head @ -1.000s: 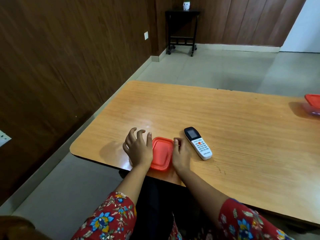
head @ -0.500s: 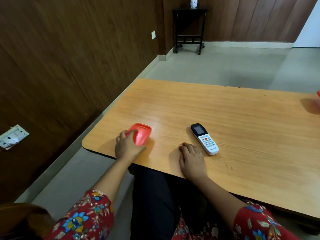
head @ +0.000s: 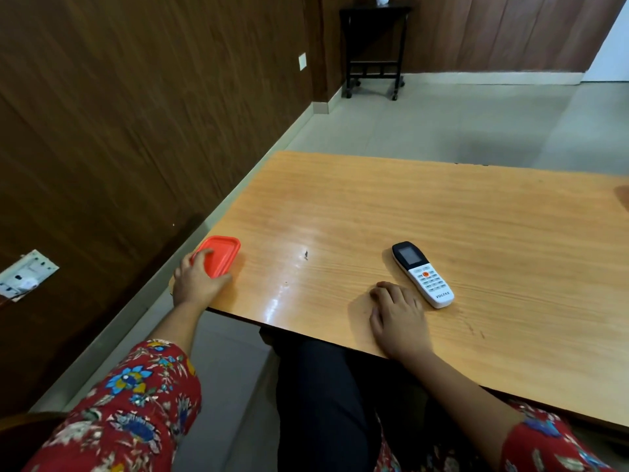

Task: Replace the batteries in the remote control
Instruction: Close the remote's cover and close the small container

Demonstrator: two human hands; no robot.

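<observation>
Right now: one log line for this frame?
left hand: on red lid, table corner | right hand: flat, beside remote, not gripping | remote: face up, closed | batteries: not visible

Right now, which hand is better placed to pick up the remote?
The right hand. It lies flat on the table just beside the remote, holding nothing. The left hand is busy on the red lid at the far left corner.

One remote control (head: 422, 274) and one red lid (head: 219, 255) sit on my single tabletop (head: 408, 212). Two hands: my left hand (head: 197, 284), my right hand (head: 398, 318).
</observation>
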